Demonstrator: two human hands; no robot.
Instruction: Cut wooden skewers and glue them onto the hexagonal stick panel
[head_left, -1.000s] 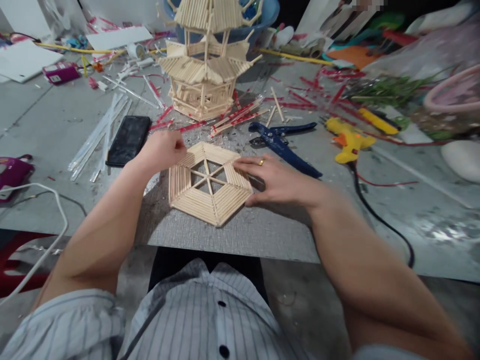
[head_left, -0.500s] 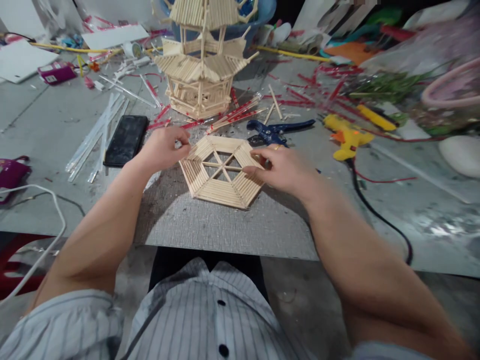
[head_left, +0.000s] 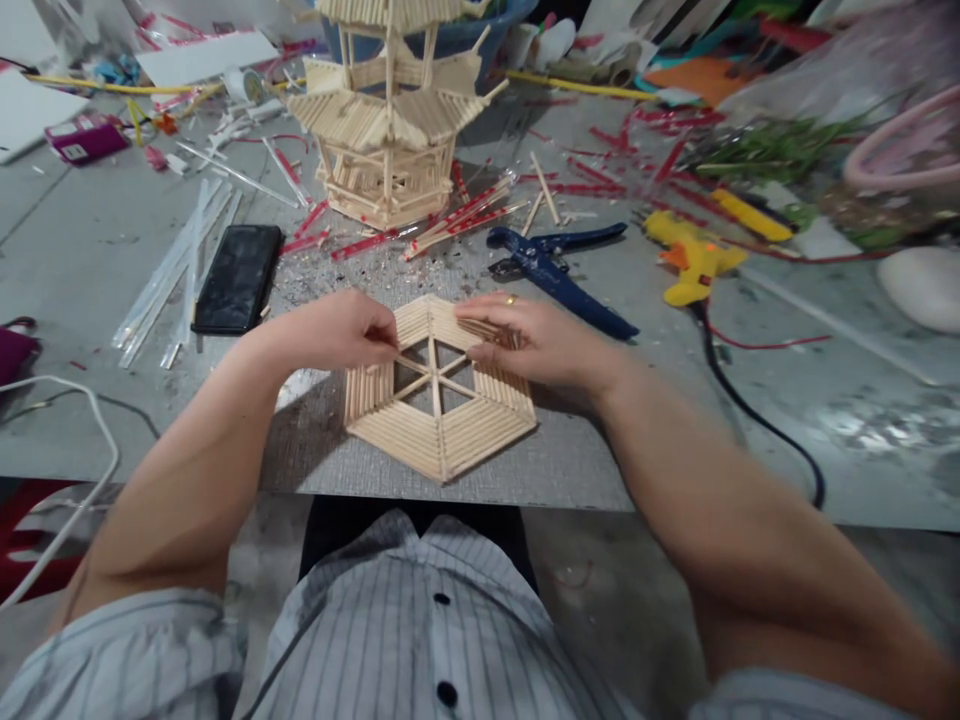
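Observation:
A flat hexagonal stick panel (head_left: 405, 428), with spokes crossing its open middle, lies on the table near the front edge, one corner pointing at me. My left hand (head_left: 341, 330) is closed, thumb and fingers pinched on the panel's upper left side. On the upper right side my right hand (head_left: 544, 345) grips the panel, its thumb at the inner opening and its fingers over the sticks. Behind the panel stands a tiered stick pagoda (head_left: 386, 125). Blue-handled cutters (head_left: 551, 270) lie beyond my right hand.
A black phone (head_left: 238, 278) and clear glue sticks (head_left: 169, 270) lie to the left. To the right is a yellow glue gun (head_left: 694, 258) with a black cord. Red-and-clear wrapper strips (head_left: 592, 175) litter the back. A blue basin (head_left: 502, 35) stands behind the pagoda.
The hexagonal panel has come nearer to me and turned, so that a corner now faces me. Both hands have shifted with it, and more of the cutters shows.

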